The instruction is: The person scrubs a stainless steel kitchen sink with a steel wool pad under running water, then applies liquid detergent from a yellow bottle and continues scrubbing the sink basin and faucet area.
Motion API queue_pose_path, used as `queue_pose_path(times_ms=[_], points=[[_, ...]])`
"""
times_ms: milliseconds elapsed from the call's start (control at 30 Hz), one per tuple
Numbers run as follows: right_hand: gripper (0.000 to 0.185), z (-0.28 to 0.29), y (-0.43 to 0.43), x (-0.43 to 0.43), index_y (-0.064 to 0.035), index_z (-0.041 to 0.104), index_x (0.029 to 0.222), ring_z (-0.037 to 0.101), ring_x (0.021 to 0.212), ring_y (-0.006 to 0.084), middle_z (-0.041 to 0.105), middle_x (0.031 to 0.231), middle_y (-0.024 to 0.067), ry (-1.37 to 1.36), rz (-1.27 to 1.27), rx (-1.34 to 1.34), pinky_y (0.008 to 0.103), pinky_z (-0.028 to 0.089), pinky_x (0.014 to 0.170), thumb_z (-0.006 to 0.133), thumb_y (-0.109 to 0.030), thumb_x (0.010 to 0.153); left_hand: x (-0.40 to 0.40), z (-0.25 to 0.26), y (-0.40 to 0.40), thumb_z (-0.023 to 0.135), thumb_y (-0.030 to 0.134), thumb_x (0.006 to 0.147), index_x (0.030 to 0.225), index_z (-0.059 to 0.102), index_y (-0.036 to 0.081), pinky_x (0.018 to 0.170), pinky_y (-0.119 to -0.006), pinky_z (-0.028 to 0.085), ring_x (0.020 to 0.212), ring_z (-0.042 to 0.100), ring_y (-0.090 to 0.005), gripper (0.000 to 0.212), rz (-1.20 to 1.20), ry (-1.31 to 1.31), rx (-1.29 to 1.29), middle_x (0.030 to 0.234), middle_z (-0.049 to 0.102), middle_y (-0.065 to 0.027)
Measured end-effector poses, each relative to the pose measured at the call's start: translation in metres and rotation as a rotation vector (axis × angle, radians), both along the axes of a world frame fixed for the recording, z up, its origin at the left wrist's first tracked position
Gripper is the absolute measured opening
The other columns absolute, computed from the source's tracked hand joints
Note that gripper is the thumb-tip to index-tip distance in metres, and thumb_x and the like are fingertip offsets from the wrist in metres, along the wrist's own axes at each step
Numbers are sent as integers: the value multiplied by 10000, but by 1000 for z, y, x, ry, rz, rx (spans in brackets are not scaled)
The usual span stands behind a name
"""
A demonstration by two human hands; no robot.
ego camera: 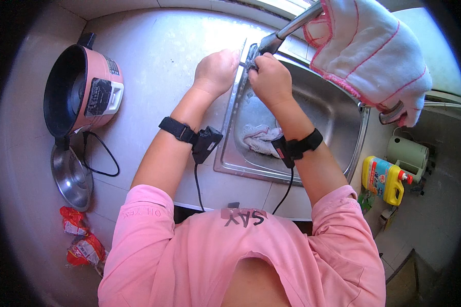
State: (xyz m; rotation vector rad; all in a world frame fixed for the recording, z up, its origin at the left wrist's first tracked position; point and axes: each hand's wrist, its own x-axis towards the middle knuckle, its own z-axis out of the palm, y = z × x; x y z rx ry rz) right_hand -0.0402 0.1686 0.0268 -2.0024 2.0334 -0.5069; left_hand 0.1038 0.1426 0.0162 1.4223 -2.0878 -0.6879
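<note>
My left hand [217, 72], fingers curled in, is at the far left corner of the stainless-steel sink [330, 103]. Beside it my right hand [272, 80] is closed too, above the sink's inner edge. A small grey, twisted, wet-looking piece [249, 64] stretches between both fists; I cannot tell whether it is cloth or a scourer. Just beyond the right hand is the base of the metal tap [269, 43]. Over its long spout hangs a white cloth with pink trim [372, 57]. Down in the basin lies a crumpled, pale cloth [262, 139], partly hidden by my right forearm.
A pink electric pot [100, 92] with a black cable stands left on the white counter [153, 50]. Below it are a metal bowl [73, 180] and red plastic packets [85, 249]. Right of the sink stand a yellow detergent bottle [382, 180] and a green kettle [407, 153].
</note>
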Motion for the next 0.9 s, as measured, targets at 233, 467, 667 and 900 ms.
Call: queue_pose_path(times_ms=[233, 467, 667, 900], points=[[174, -2, -2, -1, 12, 611, 760, 569, 743, 379, 575, 792, 188, -85, 78, -147, 447, 468, 688, 582, -156, 725, 1, 0, 1, 392, 329, 952, 771, 597, 15, 682, -494, 450, 766, 566, -436, 416, -7, 5, -34, 803, 599, -249], [143, 0, 0, 5, -26, 601, 726, 596, 774, 367, 582, 820, 150, -69, 54, -164, 462, 480, 706, 559, -161, 747, 1, 1, 0, 384, 315, 952, 784, 597, 25, 674, -502, 450, 744, 566, -443, 397, -8, 8, -20, 788, 601, -244], [146, 4, 4, 10, -31, 595, 763, 608, 809, 354, 588, 857, 131, 102, -74, 18, 447, 489, 708, 563, -173, 768, 2, 0, 0, 388, 310, 950, 769, 599, 24, 671, -502, 451, 740, 571, -438, 399, -10, 17, -3, 779, 597, -254], [122, -1, 32, 10, -41, 559, 754, 601, 781, 358, 572, 846, 149, 87, 1, -117, 458, 484, 677, 560, -161, 775, 1, 1, 0, 387, 314, 949, 769, 597, 24, 675, -512, 451, 741, 570, -444, 401, -24, 8, -42, 781, 599, -253]])
